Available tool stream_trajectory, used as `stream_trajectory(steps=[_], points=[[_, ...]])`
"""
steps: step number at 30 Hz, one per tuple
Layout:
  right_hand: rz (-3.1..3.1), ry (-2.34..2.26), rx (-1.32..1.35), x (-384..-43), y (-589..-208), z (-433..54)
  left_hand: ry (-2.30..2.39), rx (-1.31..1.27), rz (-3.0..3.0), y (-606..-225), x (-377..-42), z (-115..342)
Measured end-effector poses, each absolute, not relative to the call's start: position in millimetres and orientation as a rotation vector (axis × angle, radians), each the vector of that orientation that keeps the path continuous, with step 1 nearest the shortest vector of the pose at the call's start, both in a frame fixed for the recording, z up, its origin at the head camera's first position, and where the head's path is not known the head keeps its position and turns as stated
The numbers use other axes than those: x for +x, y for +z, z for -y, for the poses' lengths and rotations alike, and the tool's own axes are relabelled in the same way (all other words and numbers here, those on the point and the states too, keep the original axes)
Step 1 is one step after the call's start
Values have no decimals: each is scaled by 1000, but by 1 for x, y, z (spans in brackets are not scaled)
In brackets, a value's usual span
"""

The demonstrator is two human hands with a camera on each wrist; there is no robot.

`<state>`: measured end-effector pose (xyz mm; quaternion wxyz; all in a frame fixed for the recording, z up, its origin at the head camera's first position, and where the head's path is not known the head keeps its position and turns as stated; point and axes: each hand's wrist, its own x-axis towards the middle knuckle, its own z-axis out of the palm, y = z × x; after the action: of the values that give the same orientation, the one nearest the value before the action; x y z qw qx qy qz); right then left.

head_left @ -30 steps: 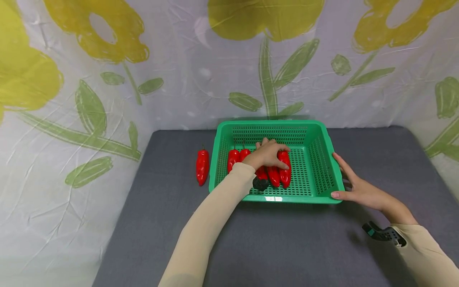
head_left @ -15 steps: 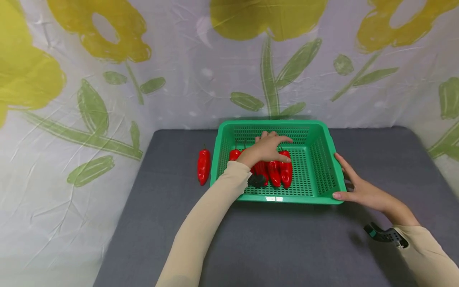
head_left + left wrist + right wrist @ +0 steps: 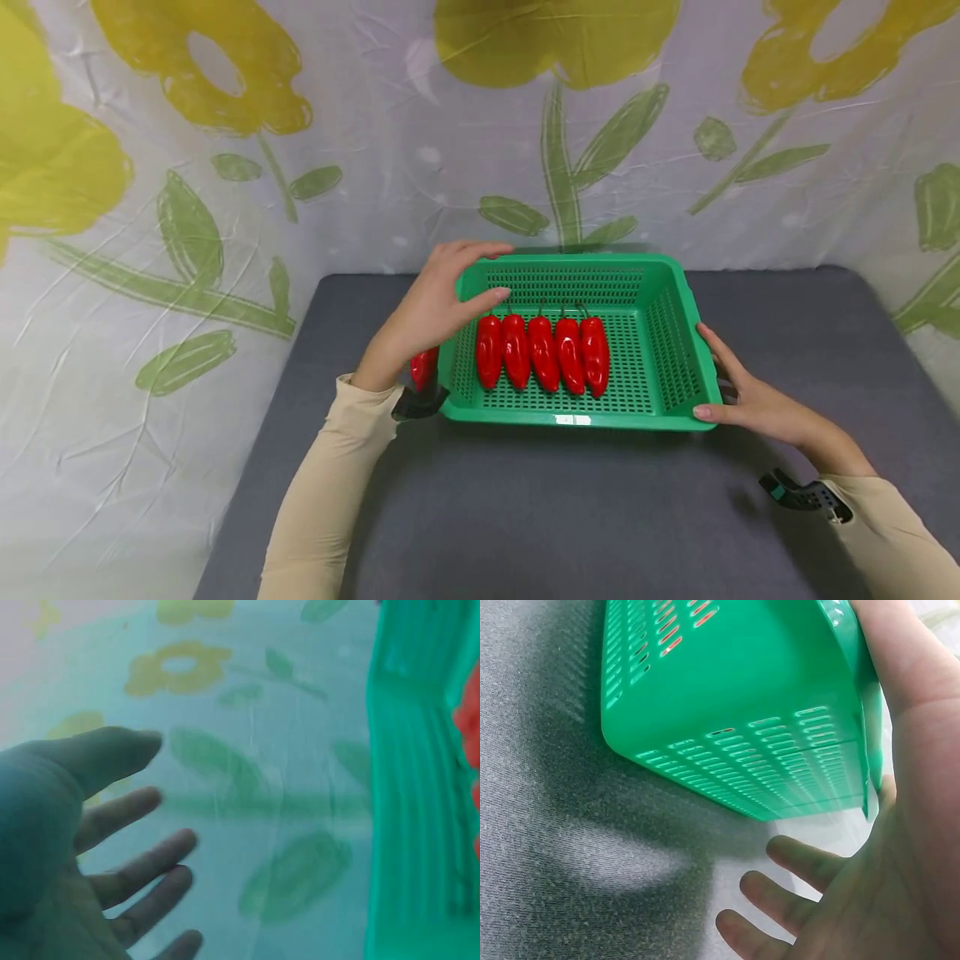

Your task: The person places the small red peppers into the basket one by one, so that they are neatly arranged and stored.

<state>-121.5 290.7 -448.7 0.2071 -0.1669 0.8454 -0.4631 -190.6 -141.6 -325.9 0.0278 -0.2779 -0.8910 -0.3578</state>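
My left hand (image 3: 435, 308) hovers over the left rim of the green basket (image 3: 577, 420), thumb and fingers spread with nothing between them. Under its wrist, a loose red pepper (image 3: 422, 367) lies on the table, partly hidden by the arm. Inside the basket, several glossy red peppers (image 3: 543, 354) lie side by side in a row, stems toward the back. My right hand (image 3: 757, 404) touches the basket's front right corner with thumb and index finger on the rim. Its other fingers (image 3: 802, 862) are extended, apart from the slotted basket wall (image 3: 742, 757).
A dark grey tabletop (image 3: 540, 508) lies beneath everything. Behind it hangs a pale cloth (image 3: 420, 167) with yellow flowers and green leaves, right behind the basket's far rim. The basket's right part shows bare slotted floor (image 3: 628, 362).
My left hand has risen off the peppers in the basket and moved left, over the basket's left rim. It uncovers the row of peppers. The right hand and basket stay put.
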Motion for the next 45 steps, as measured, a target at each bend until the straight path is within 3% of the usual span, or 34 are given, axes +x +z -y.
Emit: stream_trajectory(steps=[11,28,45], points=[[-2371,-1281,-449,-118,-447,-292,-1298,-531,2610,-397,-200,227],[-2353,-1287,-451,-121,-446,-289,-1302,-390,2930,-502,-218,257],[-2363,-1286,-458,-121,-446,-289,-1337,-322,2938,-515,-219,264]])
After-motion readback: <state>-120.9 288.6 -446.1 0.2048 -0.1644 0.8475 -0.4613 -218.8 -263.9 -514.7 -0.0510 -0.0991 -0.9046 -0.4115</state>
